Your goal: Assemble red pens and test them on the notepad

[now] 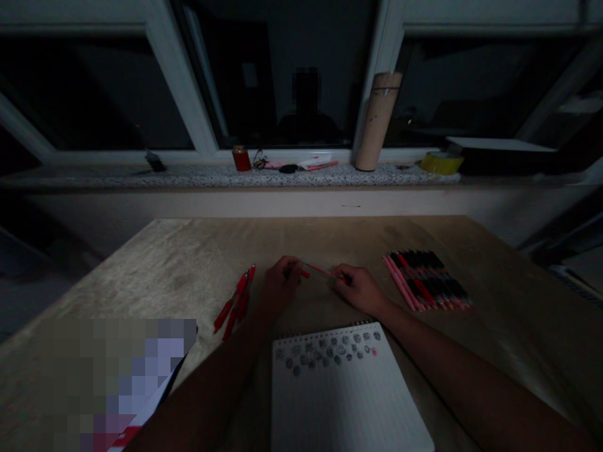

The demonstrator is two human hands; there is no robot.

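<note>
My left hand (279, 284) and my right hand (358, 287) both pinch the ends of one thin red pen (319, 271), held level just above the wooden table (188, 257). A few red pens (235, 302) lie loose to the left of my left hand. A row of several red and black pens (426, 280) lies to the right of my right hand. A spiral notepad (343, 392) with small scribbled circles along its top sits in front of me, between my forearms.
A blurred-out item (117, 376) lies at the table's near left. On the stone window sill (198, 176) stand a red cup (241, 158), a cardboard tube (378, 120), a yellow tape roll (441, 162) and small clutter. Dark windows rise behind.
</note>
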